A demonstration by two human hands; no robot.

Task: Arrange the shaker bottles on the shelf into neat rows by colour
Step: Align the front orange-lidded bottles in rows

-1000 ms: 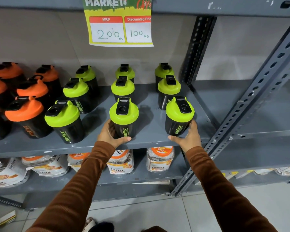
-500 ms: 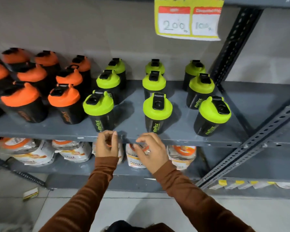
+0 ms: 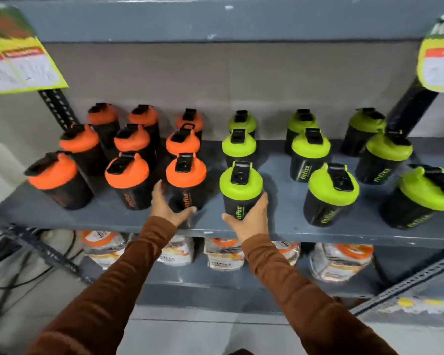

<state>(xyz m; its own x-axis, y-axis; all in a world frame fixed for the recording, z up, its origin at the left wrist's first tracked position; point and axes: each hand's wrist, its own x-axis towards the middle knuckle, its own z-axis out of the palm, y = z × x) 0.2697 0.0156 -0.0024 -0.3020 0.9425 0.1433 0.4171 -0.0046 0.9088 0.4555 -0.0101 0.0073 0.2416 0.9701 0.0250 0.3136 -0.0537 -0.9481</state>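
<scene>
1. Both hands have come up from the shelf's front edge, where they hung empty half a second ago, and each now grips a front-row bottle; the view has also swung left, so all the orange bottles show.
2. On the person's left, the left hand [image 3: 167, 206] is clamped around the lower body of the front orange-lidded bottle [image 3: 185, 185], thumb at the front and fingers wrapped around its left side.
3. The right hand [image 3: 249, 217] is clamped around the lower body of the front green-lidded bottle [image 3: 241, 189], thumb across the front and fingers around its right side.
4. Both held bottles stand upright on the grey metal shelf [image 3: 280, 221], near its front edge and just beside each other.
5. Orange-lidded bottles fill the left half of the shelf in three columns running front to back, three bottles to each column.
6. Green-lidded bottles fill the right half, also in three columns of three, spaced more widely apart.
7. All bottles have black bodies with a black flip cap on the lid.
8. Yellow-edged price cards hang from the shelf above, one at the left [image 3: 18, 65] and one at the right [image 3: 440, 60]; their writing is blurred.
9. Packaged goods [image 3: 223, 256] in pale wrapping with orange tops lie on the lower shelf.
10. Brown sleeves [image 3: 292, 290] cover both arms to the wrists.
</scene>
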